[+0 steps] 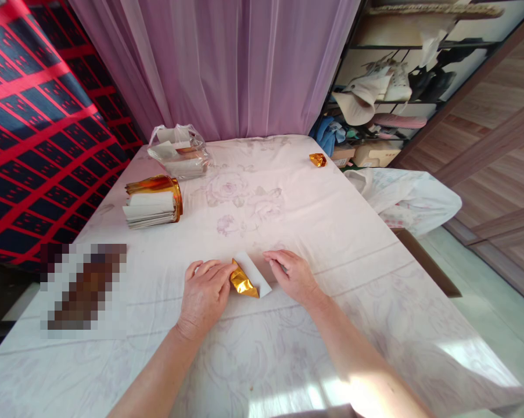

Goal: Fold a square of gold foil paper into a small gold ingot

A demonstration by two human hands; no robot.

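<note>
A sheet of gold foil paper (243, 283) with a white back (252, 273) lies partly folded on the cloth-covered table in front of me. My left hand (204, 293) rests at its left end, the fingertips and thumb gripping the gold part. Just right of the white part is my right hand (293, 274), apart from the paper. Its fingers are loosely bent, with a gap between thumb and forefinger and nothing visible between them. Farther back on the left, a stack of gold-and-white foil sheets (152, 206) lies on the table.
A clear plastic bag (181, 152) with more paper sits at the back left. One folded gold foil piece (318, 159) lies near the back right edge. A blurred-out patch (84, 290) covers the left side. Shelves (386, 104) and a white bag (412, 197) stand right of the table.
</note>
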